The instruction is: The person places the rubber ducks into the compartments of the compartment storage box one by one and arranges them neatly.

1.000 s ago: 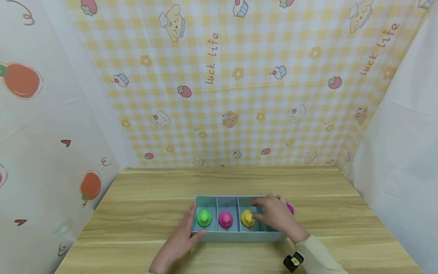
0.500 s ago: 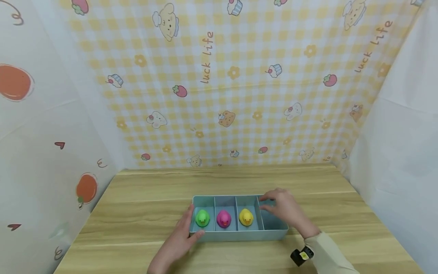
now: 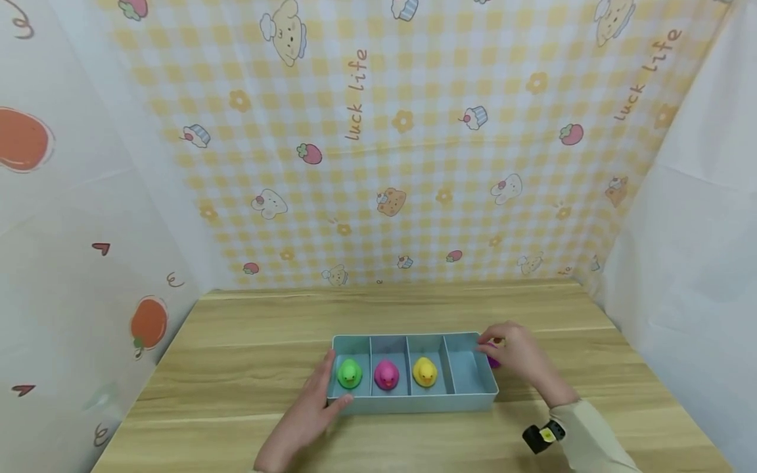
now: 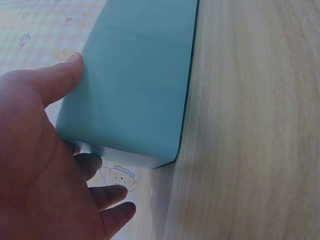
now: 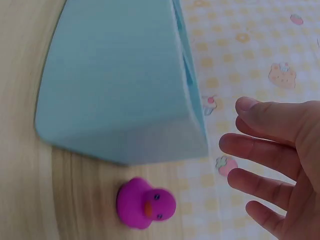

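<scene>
A pale blue-green divided box (image 3: 417, 403) stands on the table. A green rubber duck (image 3: 349, 374), a pink one (image 3: 387, 375) and a yellow one (image 3: 424, 372) sit in its first three compartments from the left; the rightmost compartment is bare. My left hand (image 3: 305, 412) rests around the box's front left corner, thumb against the front wall, relaxed fingers along the left end. Just beyond the right end stands a purple rubber duck (image 5: 145, 203), partly hidden by my right hand (image 3: 513, 355) in the head view. That hand hovers with its fingers loosely bent and holds nothing.
The wooden table (image 3: 284, 322) runs back to a yellow checked cloth (image 3: 408, 164) with cartoon prints. White sheets (image 3: 680, 263) hang along the sides. A small black camera (image 3: 541, 436) is strapped to the right wrist.
My right hand has moved from over the yellow duck, past the rightmost compartment, to the purple duck outside the right end. The left hand stays at the box.
</scene>
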`<act>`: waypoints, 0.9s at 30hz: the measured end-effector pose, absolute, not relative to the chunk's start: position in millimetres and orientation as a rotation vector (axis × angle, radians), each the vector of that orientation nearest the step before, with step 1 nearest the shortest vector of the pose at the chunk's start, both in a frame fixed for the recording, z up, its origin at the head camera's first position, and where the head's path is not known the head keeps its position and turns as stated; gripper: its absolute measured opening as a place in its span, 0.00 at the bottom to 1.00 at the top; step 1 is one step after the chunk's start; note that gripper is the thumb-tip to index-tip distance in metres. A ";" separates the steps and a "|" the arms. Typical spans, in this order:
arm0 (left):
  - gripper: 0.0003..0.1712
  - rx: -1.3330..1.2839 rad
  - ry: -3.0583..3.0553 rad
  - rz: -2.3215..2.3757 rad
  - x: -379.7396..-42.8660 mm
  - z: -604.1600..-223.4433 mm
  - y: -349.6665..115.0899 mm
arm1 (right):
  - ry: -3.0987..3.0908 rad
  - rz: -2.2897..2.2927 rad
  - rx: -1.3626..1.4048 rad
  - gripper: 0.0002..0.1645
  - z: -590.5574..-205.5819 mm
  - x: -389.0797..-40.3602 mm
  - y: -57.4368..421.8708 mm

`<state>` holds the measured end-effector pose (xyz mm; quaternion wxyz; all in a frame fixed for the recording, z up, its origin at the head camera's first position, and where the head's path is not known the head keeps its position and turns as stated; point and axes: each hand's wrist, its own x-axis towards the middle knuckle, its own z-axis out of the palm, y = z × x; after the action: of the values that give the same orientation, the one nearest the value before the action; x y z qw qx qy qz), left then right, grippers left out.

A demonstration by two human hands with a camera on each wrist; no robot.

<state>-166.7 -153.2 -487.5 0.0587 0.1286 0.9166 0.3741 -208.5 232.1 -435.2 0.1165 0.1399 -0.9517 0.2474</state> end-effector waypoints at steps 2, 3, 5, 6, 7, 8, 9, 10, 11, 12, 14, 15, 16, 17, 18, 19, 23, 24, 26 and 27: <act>0.49 0.392 2.783 1.126 -166.9 -487.0 -153.2 | -2.797 0.735 0.365 0.02 -437.5 -208.7 238.3; 0.49 0.393 2.787 1.122 -167.0 -486.9 -153.3 | -2.804 0.740 0.346 0.01 -438.6 -208.8 241.2; 0.49 0.392 2.795 1.113 -167.0 -486.8 -153.5 | -2.822 0.759 0.314 0.02 -440.7 -209.4 246.5; 0.49 0.391 2.798 1.112 -167.1 -486.9 -153.7 | -2.830 0.763 0.298 0.03 -442.0 -209.9 248.7; 0.49 0.391 2.801 1.110 -167.2 -487.3 -153.8 | -2.836 0.775 0.291 0.03 -443.4 -210.4 251.1; 0.49 0.391 2.805 1.108 -167.3 -487.7 -153.8 | -2.844 0.789 0.281 0.02 -445.0 -210.6 253.4; 0.49 0.393 2.806 1.109 -167.5 -488.3 -153.9 | -2.850 0.799 0.275 0.02 -446.7 -210.8 255.5; 0.49 0.395 2.806 1.109 -167.5 -488.4 -153.8 | -2.855 0.806 0.267 0.02 -448.6 -211.1 257.2; 0.49 0.394 2.805 1.110 -167.4 -488.7 -153.8 | -2.859 0.807 0.259 0.03 -450.7 -211.0 258.6; 0.49 0.395 2.803 1.112 -167.3 -489.0 -153.7 | -2.862 0.806 0.258 0.05 -453.0 -211.0 259.9; 0.49 0.390 2.799 1.122 -166.5 -488.8 -153.6 | -2.867 0.801 0.260 0.07 -457.2 -210.9 261.6; 0.49 0.390 2.795 1.129 -166.0 -488.5 -153.6 | -2.861 0.790 0.271 0.08 -459.3 -211.0 262.1; 0.49 0.390 2.795 1.132 -165.5 -488.2 -153.4 | -2.856 0.785 0.278 0.09 -461.4 -211.0 262.8; 0.49 0.389 2.796 1.133 -165.1 -488.1 -153.3 | -2.848 0.781 0.291 0.10 -463.3 -211.0 263.5; 0.49 0.390 2.795 1.137 -164.8 -487.9 -153.2 | -2.839 0.780 0.304 0.12 -465.1 -211.1 264.3; 0.49 0.390 2.797 1.139 -164.5 -487.7 -153.1 | -2.834 0.792 0.314 0.13 -466.9 -210.9 265.4; 0.49 0.386 2.799 1.135 -163.6 -486.5 -153.2 | -2.840 0.836 0.318 0.21 -474.9 -210.5 269.9; 0.49 0.385 2.796 1.138 -163.5 -486.1 -153.3 | -2.847 0.847 0.311 0.23 -477.1 -210.0 271.0; 0.49 0.387 2.792 1.140 -163.4 -485.5 -153.3 | -2.855 0.865 0.298 0.26 -481.5 -209.3 272.8; 0.49 0.387 2.789 1.145 -163.4 -485.2 -153.3 | -2.854 0.867 0.299 0.27 -483.6 -209.1 273.5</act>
<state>-163.4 -153.3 -485.2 0.0512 0.1273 0.9164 0.3761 -209.1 273.5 -483.6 0.0716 0.0994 -0.9496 0.2885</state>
